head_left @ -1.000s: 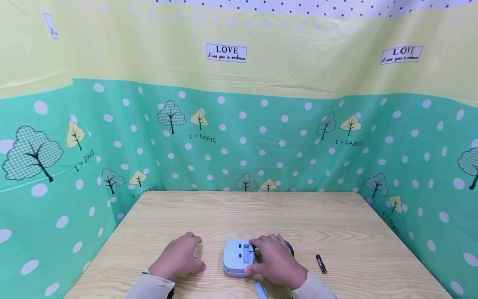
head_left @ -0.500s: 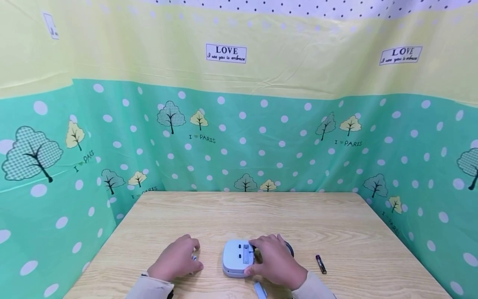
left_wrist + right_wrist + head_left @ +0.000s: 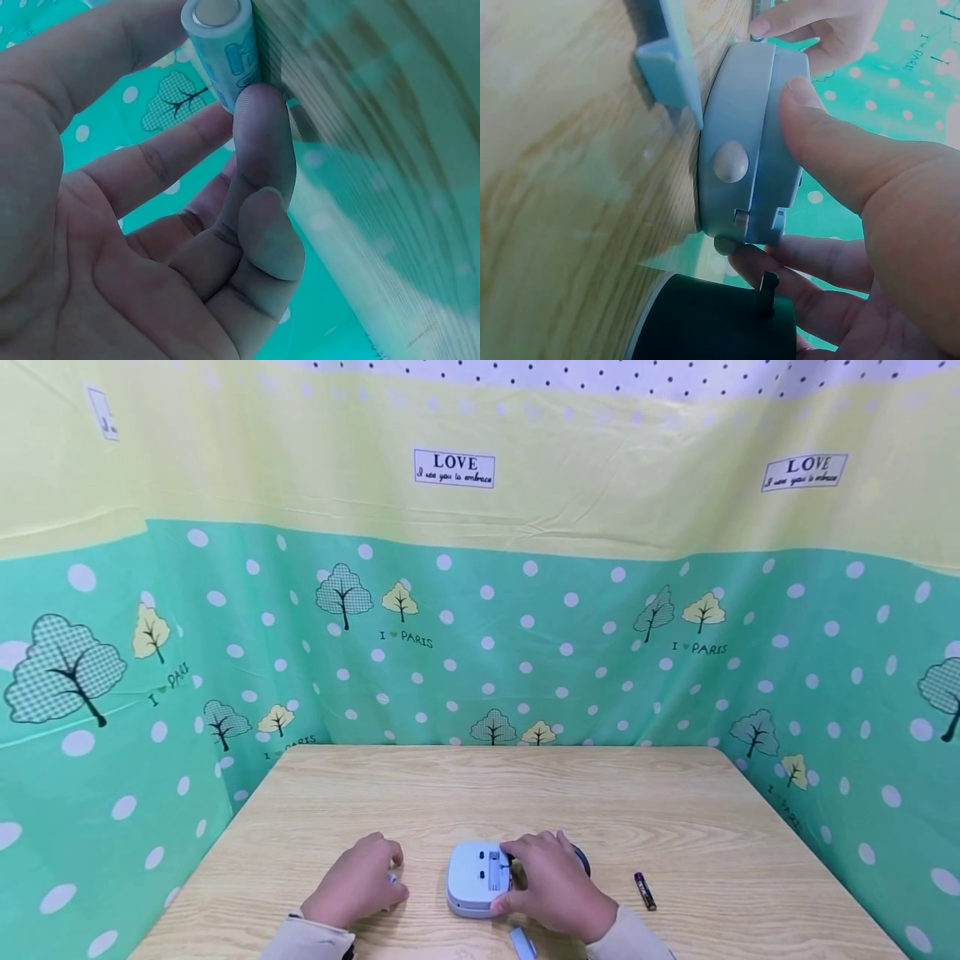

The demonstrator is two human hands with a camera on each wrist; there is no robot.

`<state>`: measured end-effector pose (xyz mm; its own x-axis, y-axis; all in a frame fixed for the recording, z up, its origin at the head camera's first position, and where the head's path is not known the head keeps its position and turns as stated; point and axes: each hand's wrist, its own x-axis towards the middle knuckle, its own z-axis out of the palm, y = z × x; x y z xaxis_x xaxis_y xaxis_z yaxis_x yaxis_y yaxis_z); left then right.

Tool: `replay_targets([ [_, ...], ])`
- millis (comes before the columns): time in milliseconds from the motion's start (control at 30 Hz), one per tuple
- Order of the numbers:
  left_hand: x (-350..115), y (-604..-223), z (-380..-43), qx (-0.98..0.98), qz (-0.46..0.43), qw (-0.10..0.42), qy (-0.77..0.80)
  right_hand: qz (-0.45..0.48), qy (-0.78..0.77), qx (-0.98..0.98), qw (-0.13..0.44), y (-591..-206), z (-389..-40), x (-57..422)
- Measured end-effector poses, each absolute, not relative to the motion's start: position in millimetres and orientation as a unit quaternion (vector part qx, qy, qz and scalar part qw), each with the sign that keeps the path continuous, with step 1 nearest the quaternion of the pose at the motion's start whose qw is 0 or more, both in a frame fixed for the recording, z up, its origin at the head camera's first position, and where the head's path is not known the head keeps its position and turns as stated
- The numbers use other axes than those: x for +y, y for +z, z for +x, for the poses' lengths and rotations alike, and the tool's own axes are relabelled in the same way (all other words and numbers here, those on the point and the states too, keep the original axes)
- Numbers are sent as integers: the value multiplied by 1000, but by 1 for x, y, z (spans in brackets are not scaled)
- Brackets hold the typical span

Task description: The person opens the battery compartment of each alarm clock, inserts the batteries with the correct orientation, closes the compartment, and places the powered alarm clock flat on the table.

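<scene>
My left hand is low over the table, left of the middle. Thumb and fingertips pinch a white and blue battery, its flat end showing in the left wrist view. To the right, a light blue, rounded-square battery device lies with its battery compartment uncovered and facing up. My right hand grips the device's right side, thumb on the near edge and fingers at the far one. Just in front of it lies a light blue battery cover, also standing out in the right wrist view.
A dark battery lies on the wooden table, right of my right hand. Partly hidden behind that hand is a dark round thing; the right wrist view has a dark green cylinder there. Printed curtains surround the table.
The fingers of my left hand have drawn in a little around the battery. The right hand and the device have stayed in place.
</scene>
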<state>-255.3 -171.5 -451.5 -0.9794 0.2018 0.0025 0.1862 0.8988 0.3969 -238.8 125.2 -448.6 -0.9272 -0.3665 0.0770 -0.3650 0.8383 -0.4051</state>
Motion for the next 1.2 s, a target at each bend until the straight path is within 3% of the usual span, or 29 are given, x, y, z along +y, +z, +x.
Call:
replay_targets([
  [1200,-173,-448,-253,962,94,11,258,-185,-215,959,6,-447,-238,124],
])
